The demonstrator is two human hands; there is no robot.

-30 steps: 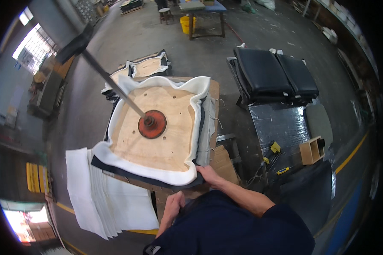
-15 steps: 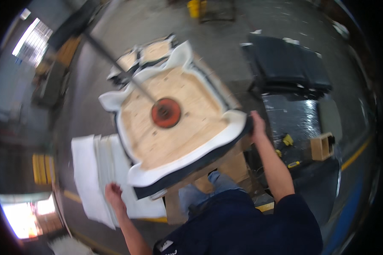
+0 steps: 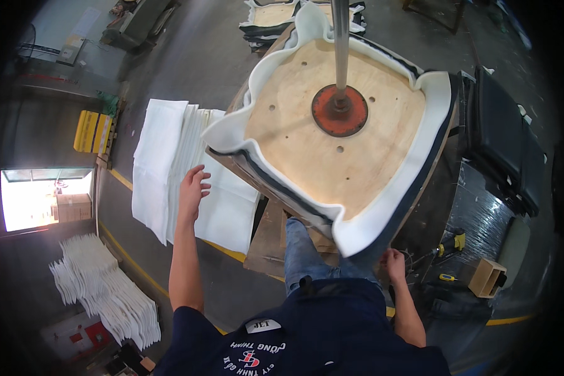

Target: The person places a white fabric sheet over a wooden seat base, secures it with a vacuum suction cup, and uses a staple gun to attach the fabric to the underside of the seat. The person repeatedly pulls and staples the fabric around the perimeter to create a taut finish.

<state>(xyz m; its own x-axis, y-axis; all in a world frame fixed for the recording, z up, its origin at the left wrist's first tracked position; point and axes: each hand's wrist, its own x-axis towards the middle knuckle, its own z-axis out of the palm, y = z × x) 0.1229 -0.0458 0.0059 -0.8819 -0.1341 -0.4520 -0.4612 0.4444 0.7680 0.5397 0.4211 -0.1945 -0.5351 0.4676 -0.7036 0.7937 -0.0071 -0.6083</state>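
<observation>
While the left hand (image 3: 191, 191) is laid flat, fingers spread and gripping nothing, on the white foam sheets (image 3: 169, 169) stacked at the left, the foam-edged wooden seat panel (image 3: 332, 138) is steadied at its near corner by the right hand (image 3: 391, 263), whose grip cannot be told.

Fabric sheets (image 3: 169, 163) lie left of seat board (image 3: 332, 144).

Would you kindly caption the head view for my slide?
Left hand rests on stacked white sheets; right hand sits beneath the foam-edged plywood seat panel.
</observation>
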